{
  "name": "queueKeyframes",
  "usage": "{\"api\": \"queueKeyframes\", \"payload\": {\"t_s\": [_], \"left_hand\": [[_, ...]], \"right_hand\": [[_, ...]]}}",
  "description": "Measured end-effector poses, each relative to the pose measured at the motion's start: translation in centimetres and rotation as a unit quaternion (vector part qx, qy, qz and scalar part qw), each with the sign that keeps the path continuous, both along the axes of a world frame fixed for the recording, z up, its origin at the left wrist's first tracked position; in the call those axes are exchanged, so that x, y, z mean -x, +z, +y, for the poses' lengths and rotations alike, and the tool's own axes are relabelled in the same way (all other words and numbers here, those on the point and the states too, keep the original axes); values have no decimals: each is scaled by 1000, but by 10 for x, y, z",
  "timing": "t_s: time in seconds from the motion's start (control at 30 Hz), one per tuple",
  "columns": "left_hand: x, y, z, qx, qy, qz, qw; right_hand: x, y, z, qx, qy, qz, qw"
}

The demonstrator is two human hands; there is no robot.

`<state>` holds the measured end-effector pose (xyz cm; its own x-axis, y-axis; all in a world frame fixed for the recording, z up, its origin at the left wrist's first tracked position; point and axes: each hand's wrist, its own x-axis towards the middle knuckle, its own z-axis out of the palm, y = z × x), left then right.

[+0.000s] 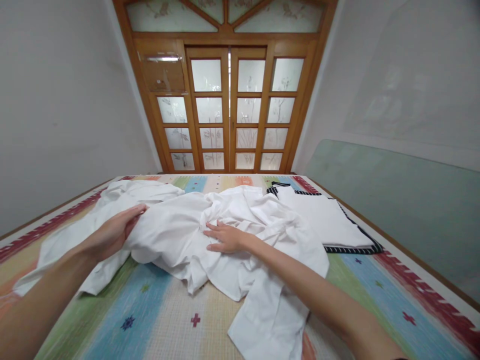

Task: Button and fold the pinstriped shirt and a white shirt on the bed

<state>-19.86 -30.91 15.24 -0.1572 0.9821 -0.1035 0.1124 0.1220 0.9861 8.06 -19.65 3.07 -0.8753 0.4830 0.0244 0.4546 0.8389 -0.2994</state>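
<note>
A crumpled white shirt lies spread across the middle of the striped cover, one sleeve and its cuff hanging toward me. My left hand is closed on the shirt's left edge, fingertips partly hidden by the fabric. Fingers apart, my right hand rests flat on top of the bunched middle of the same shirt. More white cloth stretches out under and beyond my left forearm; whether it is a separate garment I cannot tell.
Folded white cloth with black-and-white striped edging lies at the right. The multicoloured cover is on a bed-like surface. A pale green board runs along the right wall. Wooden glazed doors stand at the far end.
</note>
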Motion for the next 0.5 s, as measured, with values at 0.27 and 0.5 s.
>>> {"api": "queueKeyframes", "payload": {"t_s": [0.27, 0.5], "left_hand": [[24, -41, -10, 80, -116, 271, 952], [4, -67, -14, 126, -185, 249, 942]], "right_hand": [[-15, 4, -17, -22, 87, 43, 995], [-42, 10, -31, 82, 106, 101, 986]]}}
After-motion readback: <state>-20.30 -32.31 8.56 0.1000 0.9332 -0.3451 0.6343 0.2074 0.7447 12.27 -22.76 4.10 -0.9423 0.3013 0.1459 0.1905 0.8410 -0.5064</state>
